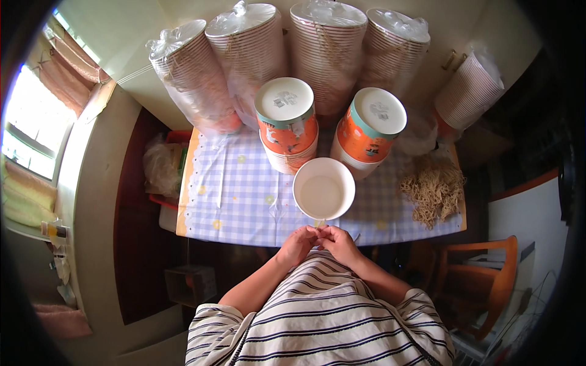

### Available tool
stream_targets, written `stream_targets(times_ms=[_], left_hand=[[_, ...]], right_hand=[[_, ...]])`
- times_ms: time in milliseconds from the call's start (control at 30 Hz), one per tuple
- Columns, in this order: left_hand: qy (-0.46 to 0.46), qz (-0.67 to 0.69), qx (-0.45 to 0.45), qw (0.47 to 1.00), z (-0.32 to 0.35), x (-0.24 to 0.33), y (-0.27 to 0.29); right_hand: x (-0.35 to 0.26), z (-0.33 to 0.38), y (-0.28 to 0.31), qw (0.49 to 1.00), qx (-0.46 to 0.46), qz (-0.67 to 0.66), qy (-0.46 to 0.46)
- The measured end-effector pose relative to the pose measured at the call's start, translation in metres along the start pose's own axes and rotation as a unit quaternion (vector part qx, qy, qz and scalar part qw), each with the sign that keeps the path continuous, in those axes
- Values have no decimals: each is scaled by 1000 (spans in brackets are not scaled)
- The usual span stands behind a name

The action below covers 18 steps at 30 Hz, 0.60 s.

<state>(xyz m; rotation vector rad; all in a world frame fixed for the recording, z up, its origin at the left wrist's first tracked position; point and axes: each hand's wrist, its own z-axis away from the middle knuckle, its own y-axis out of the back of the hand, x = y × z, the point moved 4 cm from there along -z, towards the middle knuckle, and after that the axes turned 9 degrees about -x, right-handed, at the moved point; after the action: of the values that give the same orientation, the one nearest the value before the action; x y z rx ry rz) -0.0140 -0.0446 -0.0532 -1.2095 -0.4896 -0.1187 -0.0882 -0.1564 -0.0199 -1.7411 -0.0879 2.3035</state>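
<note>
My left hand [298, 244] and my right hand [337, 244] meet at the table's front edge, fingertips pinched together. Whatever lies between them is too small to make out; a thin pale bit shows at the fingertips. Just beyond stands a white paper tub [323, 189], upright, its mouth facing me. Behind it are two short stacks of upturned paper tubs, the left stack [288, 134] and the right stack [368, 134], orange with teal bands and white bases. A tangled heap of beige string [433, 189] lies at the table's right side.
Tall stacks of paper tubs in clear plastic bags [328, 55] line the back of the table, one leaning at the far right. A blue checked cloth [238, 207] covers the table. A wooden chair [476, 280] stands at right, a red crate [163, 200] at left.
</note>
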Motion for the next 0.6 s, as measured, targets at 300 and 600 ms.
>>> stream_targets(times_ms=[300,600], left_hand=[[-4,-16,49,999,5,7,-17],[-34,-191,92,977,6,10,-14]], right_hand=[[-47,12,-5,954,-3,300,-20],[-44,7,3,970,76,229,24]])
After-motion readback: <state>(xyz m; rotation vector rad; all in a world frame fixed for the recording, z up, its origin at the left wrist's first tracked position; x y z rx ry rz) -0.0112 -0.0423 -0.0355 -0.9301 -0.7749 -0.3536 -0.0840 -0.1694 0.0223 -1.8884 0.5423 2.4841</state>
